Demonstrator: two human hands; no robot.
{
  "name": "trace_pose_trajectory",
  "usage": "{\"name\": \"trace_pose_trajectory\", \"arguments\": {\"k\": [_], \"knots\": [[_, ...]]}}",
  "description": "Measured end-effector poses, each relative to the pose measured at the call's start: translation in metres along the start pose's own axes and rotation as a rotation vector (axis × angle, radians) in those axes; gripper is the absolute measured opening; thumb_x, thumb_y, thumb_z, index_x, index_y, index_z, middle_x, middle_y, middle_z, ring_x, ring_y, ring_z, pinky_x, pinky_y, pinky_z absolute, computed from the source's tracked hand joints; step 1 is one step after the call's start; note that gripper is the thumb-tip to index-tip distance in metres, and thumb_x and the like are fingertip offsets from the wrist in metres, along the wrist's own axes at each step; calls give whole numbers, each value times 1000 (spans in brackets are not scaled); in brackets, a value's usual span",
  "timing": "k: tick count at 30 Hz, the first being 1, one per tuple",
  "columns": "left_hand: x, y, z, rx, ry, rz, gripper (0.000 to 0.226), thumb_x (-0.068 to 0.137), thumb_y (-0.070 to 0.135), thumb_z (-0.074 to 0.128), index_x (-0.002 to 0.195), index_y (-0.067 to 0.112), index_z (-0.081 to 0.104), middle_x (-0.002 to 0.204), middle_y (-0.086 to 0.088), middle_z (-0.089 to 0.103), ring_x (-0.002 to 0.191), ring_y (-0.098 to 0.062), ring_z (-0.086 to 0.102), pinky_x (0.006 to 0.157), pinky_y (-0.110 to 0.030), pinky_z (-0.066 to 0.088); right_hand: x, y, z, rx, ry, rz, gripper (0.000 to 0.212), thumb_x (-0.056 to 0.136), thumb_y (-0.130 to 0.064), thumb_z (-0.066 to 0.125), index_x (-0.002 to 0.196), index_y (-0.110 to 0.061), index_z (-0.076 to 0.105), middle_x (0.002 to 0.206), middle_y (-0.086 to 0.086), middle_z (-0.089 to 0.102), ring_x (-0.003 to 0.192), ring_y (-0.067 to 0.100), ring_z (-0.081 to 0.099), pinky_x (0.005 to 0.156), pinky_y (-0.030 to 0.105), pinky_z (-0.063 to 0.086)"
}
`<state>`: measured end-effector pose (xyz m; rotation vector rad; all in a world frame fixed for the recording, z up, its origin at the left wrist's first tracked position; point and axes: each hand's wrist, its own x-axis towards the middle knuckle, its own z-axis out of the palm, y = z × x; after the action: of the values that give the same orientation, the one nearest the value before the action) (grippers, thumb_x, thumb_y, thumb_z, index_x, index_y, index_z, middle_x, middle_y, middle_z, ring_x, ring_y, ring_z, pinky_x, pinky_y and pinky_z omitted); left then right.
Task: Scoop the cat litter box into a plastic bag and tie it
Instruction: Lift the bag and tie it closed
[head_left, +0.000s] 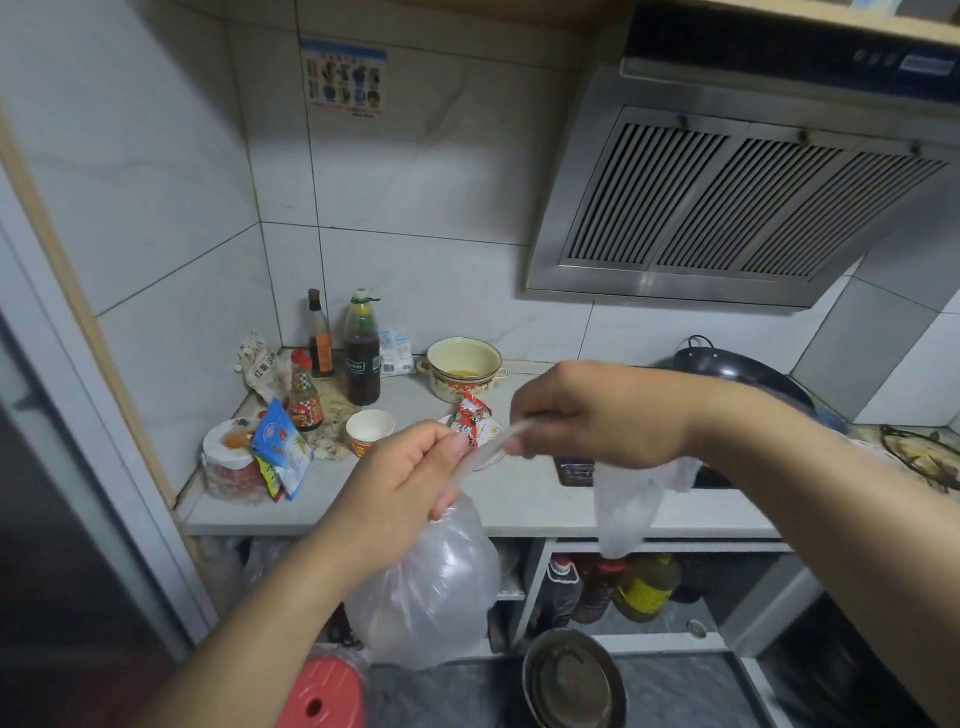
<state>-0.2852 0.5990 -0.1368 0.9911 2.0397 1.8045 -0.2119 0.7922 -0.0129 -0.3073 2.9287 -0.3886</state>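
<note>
The left hand (410, 467) pinches the neck of the round, see-through plastic bag (431, 587) hanging below it, and the right hand (587, 415) pinches the stretched strip, which might rip or slip if pulled hard.

A pot (464, 368), paper cup (369, 429) and sauce bottles (361, 353) stand on the counter (524, 506); a wok (737, 375) sits under the hood (727, 202).

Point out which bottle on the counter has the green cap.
The big dark bottle in the middle, tallest of the three. The thin bottle behind has a dark cap; the small bottle in front has a red one.
</note>
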Motion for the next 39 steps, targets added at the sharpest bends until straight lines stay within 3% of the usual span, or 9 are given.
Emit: {"name": "trace_pose_trajectory", "arguments": {"k": [2,8,14,17,21,26,30,35,39], "knots": [[0,3,-2,-125,-58,-72,24,101,29,54,91,8,64,59,-3,55,60,-17,46,61,-27,40,-5,8,-5,146,12,-4,17,99,-32,62,89,-21,69,64,-11,52,60,1,45,60,19,41],[9,17,6,-216,-193,-267,17,87,9,66,104,13,65,67,-15,66,63,-25,44,55,-25,38,-5,13,-8,265,80,-86,21,95,-35,61,92,-16,69,82,16,60,75,22,53,82,54,49],[-5,37,33,-135,92,15,47,82,14,82,115,34,54,64,-13,73,52,-9,65,56,-15,46,-5,15,-13,306,133,-83,12,97,-24,67,93,-13,70,79,-1,64,76,5,55,80,37,51],[-9,36,33,-117,109,201,65,82,12,81,120,57,54,70,-9,74,63,-21,74,66,-31,59,-4,15,-7,399,141,-77,19,96,-23,67,92,-5,69,77,-3,61,74,7,54,72,36,49],[-6,25,30,89,98,428,23,90,32,70,112,39,72,78,6,73,67,-14,72,60,-36,60,-1,15,3,482,152,-58,27,93,-29,67,92,-2,68,79,4,63,76,13,56,75,46,51],[0,17,32,67,169,295,8,92,33,60,89,34,67,84,13,65,61,-2,54,57,-15,41,-4,18,9,465,134,17,25,97,-28,65,99,-3,64,63,-8,58,60,8,52,59,22,44],[6,18,36,-96,308,169,14,91,26,59,80,26,65,105,10,60,71,-11,54,61,-24,42,-7,18,23,660,100,70,13,101,-12,56,111,-6,61,72,-3,62,64,11,54,61,23,45],[8,32,40,-395,340,28,17,101,16,57,86,15,65,69,-4,60,45,-11,38,42,-24,33,-5,7,43,406,153,96,31,103,-30,53,77,-14,62,71,-3,60,67,11,53,71,37,47],[14,34,41,-464,332,20,18,97,8,61,88,16,47,65,-6,49,47,-13,36,42,-26,29,-8,-5,49,272,152,62,31,103,-27,50,77,-10,59,68,1,57,60,6,46,60,24,40]]}}
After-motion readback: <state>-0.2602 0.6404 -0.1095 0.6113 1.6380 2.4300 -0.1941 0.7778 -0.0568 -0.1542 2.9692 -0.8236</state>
